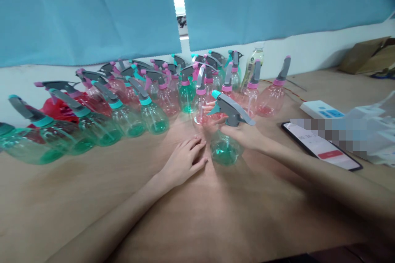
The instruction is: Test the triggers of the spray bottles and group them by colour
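A clear green spray bottle (226,150) with a grey and turquoise trigger head stands in front of me. My right hand (243,134) is around its neck, the thumb side covering the collar and the other fingers reaching out behind it to the left. Just beyond those fingers is a pink-collared spray bottle (201,98); whether they touch it I cannot tell. My left hand (182,160) rests flat on the table to the left of the green bottle, fingers stretched out and holding nothing.
Several green spray bottles (154,119) and pink spray bottles (167,98) are grouped along the wall. A labelled bottle (254,63) stands behind them. On the right lie a phone (321,148), a white power strip (322,109), clear plastic (375,127) and a cardboard box (364,54).
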A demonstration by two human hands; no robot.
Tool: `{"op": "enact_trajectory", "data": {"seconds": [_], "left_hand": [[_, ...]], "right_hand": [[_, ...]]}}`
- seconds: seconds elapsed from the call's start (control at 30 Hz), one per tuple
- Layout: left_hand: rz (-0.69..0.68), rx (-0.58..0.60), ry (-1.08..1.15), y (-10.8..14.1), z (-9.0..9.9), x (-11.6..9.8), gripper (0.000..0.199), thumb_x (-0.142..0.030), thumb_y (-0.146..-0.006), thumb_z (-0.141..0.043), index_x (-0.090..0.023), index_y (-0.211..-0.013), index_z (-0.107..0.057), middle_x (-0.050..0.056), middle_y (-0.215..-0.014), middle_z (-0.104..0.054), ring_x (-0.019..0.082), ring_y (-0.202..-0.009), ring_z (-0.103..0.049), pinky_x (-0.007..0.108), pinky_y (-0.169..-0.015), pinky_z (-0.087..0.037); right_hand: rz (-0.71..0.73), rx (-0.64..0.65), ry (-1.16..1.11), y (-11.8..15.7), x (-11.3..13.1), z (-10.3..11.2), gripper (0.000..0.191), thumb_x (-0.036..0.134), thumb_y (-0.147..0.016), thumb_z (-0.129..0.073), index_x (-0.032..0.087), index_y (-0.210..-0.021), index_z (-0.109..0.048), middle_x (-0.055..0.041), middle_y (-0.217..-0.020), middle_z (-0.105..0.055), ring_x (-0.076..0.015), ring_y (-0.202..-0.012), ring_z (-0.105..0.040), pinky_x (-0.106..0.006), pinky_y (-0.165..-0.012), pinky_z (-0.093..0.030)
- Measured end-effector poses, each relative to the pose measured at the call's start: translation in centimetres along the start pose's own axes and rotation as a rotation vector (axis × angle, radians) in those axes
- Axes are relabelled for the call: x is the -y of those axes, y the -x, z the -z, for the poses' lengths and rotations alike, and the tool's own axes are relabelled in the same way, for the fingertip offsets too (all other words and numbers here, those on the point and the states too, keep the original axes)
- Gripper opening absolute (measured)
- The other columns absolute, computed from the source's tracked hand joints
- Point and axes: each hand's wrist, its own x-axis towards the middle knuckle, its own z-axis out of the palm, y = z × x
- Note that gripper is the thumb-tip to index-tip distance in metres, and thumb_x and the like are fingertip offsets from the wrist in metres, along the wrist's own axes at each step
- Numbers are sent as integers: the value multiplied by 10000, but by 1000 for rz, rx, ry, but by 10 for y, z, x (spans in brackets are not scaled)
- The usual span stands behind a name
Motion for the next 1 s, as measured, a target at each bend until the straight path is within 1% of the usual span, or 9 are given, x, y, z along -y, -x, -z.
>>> {"op": "enact_trajectory", "data": {"seconds": [0.2,0.4,0.53,0.63,0.73,0.77,0.83,0.93,1.0], "left_hand": [[6,-1,-10,0,0,0,458,-380,-943,-507,-154,-1340,-510,134,-1403,-509,279,-1312,-433,445,-1066,-357],[-2,-3,0,0,1,-1,443,-369,-942,-509,-143,-1322,-526,144,-1398,-512,282,-1301,-445,454,-1067,-356],[-3,-2,-3,-1,0,1,435,-381,-950,-497,-151,-1318,-526,146,-1406,-503,291,-1306,-440,468,-1067,-351],[-6,-18,-7,2,0,3,412,-369,-949,-503,-155,-1300,-531,141,-1385,-522,287,-1297,-452,460,-1065,-356],[-8,-29,-2,9,3,7,372,-345,-941,-518,-155,-1260,-547,140,-1352,-546,283,-1278,-471,450,-1056,-369],[-5,-30,1,13,5,8,361,-338,-939,-522,-151,-1247,-552,143,-1342,-551,284,-1272,-477,448,-1051,-375],[8,-31,11,20,9,12,341,-330,-937,-526,-144,-1220,-563,147,-1326,-559,286,-1256,-490,447,-1041,-387],[26,-29,22,29,15,18,331,-322,-938,-527,-135,-1208,-566,150,-1318,-562,287,-1244,-499,444,-1036,-396],[23,-31,18,33,16,22,331,-315,-941,-524,-130,-1213,-560,152,-1318,-561,287,-1255,-490,444,-1040,-395]], "right_hand": [[3,-23,-126,-1,1,-2,319,239,-674,-487,248,-940,-664,-20,-871,-723,-237,-861,-676,-408,-830,-536],[16,6,-168,-1,6,-1,413,206,-700,-490,268,-1080,-639,-19,-953,-731,-240,-961,-675,-432,-887,-525],[31,42,-189,-2,8,0,463,139,-704,-488,282,-1123,-623,-7,-1009,-726,-219,-993,-669,-413,-914,-523],[53,76,-223,-3,9,-2,391,156,-760,-529,284,-1117,-622,-9,-1034,-718,-199,-1015,-661,-380,-925,-524],[14,107,-170,-3,10,-1,305,264,-779,-637,272,-1084,-631,-33,-1043,-706,-222,-1068,-639,-392,-932,-518],[2,114,-136,-4,10,0,343,299,-761,-676,270,-1099,-625,-40,-1060,-698,-233,-1088,-629,-403,-943,-510],[1,121,-70,-4,10,5,506,339,-708,-743,277,-1185,-585,-47,-1133,-667,-249,-1117,-610,-424,-965,-489],[-4,148,15,0,5,15,768,396,-658,-789,302,-1341,-449,-51,-1243,-604,-265,-1134,-591,-453,-981,-465],[-56,144,59,6,1,20,839,465,-630,-801,295,-1355,-413,-59,-1228,-603,-273,-1087,-606,-469,-947,-478]]}}
